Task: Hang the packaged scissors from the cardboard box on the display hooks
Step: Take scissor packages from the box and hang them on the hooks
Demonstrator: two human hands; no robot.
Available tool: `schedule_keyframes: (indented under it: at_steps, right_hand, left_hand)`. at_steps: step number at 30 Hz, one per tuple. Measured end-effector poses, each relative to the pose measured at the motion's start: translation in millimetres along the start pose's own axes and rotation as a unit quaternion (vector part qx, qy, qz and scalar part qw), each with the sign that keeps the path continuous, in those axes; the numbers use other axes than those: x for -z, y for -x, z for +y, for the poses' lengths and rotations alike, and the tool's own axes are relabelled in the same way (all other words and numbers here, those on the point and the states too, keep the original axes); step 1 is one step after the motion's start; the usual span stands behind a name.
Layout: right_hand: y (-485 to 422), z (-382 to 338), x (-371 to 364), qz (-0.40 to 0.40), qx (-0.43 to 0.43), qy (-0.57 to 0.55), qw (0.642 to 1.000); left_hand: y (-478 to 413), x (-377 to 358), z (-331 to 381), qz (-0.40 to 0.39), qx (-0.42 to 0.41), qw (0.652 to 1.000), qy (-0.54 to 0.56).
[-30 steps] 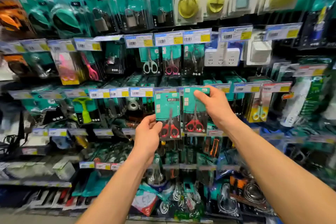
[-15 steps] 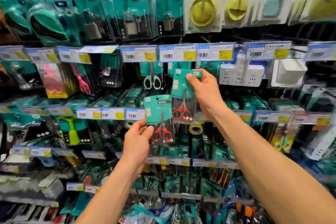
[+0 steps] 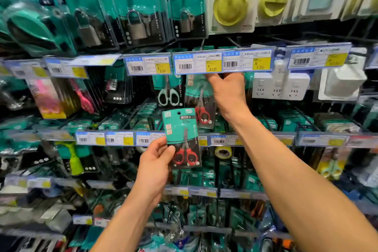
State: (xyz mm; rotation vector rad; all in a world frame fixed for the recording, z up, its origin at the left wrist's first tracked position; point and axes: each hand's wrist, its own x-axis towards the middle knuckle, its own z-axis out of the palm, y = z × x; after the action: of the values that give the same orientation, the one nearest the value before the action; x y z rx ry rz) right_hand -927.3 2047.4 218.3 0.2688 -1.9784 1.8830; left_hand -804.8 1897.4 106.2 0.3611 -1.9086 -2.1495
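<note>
Upright in front of the middle shelf rail: a flat teal-card blister pack of red-handled scissors (image 3: 181, 129), round hang hole showing at its top edge. Pinched at the lower left edge by the left hand (image 3: 155, 161), thumb across the front beside the red handles, other fingers curled behind.

Higher and just to the right, a second teal blister pack of red-handled scissors (image 3: 201, 106), high up under the blue-and-yellow price label strip (image 3: 197, 63), with the top tucked behind that strip. Gripped near the upper right corner by the right hand (image 3: 229, 92), back of the hand toward the camera, fingers curled upward, tips hidden at the strip. Cannot tell whether on a hook.

Just left of that pack, a hanging pack of pale mint-handled scissors (image 3: 168, 96). Above the strip, teal-backed packs of silver padlocks (image 3: 139, 16) and yellow-green round plastic items on white cards (image 3: 230, 4). Right of the right hand, white wall sockets (image 3: 280, 86). Further left, pink-handled goods (image 3: 81, 96), blurred. Lower down, a roll of yellowish tape (image 3: 223, 152) beside the right forearm.
</note>
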Motion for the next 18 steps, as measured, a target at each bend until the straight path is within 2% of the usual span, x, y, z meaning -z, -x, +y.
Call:
schedule_keyframes:
  at_steps: [3,12,18]
  right_hand:
    - [-1,-7,-2,-0.001,-0.026,-0.020,0.999]
    - [3,-18,-8,-0.010,-0.031,-0.013,0.999]
    - [5,-18,-9,0.005,-0.006,-0.005,1.000]
  left_hand:
    - [0,-2,4,-0.017,-0.004,1.000,-0.010]
    - [-1,2,6,-0.039,-0.006,0.999,-0.015]
    - [-1,6,9,-0.042,-0.006,0.999,-0.021]
